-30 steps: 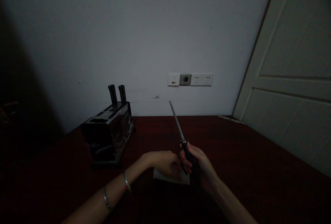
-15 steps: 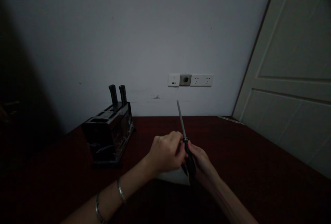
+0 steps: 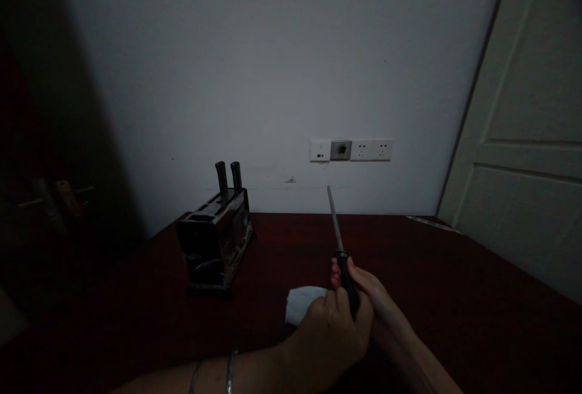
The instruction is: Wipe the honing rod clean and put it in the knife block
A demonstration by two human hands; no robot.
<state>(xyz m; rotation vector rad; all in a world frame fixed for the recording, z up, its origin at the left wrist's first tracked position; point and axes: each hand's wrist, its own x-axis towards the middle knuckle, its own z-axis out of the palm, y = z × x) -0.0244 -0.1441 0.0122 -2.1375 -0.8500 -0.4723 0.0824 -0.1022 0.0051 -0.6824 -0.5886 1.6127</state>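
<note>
A honing steel [image 3: 335, 221] with a thin grey rod and black handle points up and away from me. My right hand [image 3: 370, 291] grips the handle from the right, thumb along its side and fingertips showing on the left. My left hand [image 3: 334, 327] is closed at the handle's lower end, its fingers curled against it. A white cloth or paper [image 3: 301, 304] shows just beyond the left knuckles. I cannot tell whether it lies on the table or is partly in that hand.
A black knife block [image 3: 213, 239] stands on the dark red table [image 3: 282, 242] at left, two black handles [image 3: 228, 177] rising from it. Behind are a wall with sockets [image 3: 370, 150] and, at right, a white panelled door [image 3: 522, 188]. A thin strip [image 3: 434, 224] lies at the back right.
My left hand has moved down from the top of the handle to its lower end. More of the white cloth or paper's upper part shows. The whole view has shifted slightly.
</note>
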